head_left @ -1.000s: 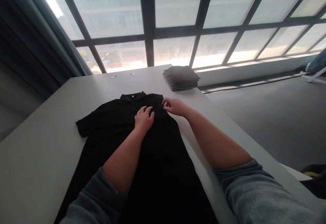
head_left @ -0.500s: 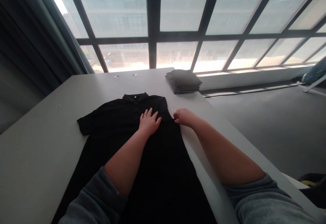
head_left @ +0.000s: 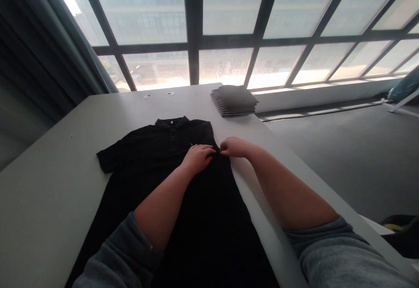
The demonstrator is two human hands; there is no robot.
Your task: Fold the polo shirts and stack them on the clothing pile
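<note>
Lying beneath left grip (head_left: pixel 197 159), black shirt (head_left: pixel 206 218); edge seemingly within right grip (head_left: pixel 233 147).

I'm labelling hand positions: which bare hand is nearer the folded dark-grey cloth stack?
The right hand, at the side edge of the black short-sleeved polo shirt; the left hand lies on the shirt's chest, farther from the stack.

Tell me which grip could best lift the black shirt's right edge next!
Right, I think: the right grip is curled at that edge of the black shirt, while the left grip lies palm-down over its chest.
</note>
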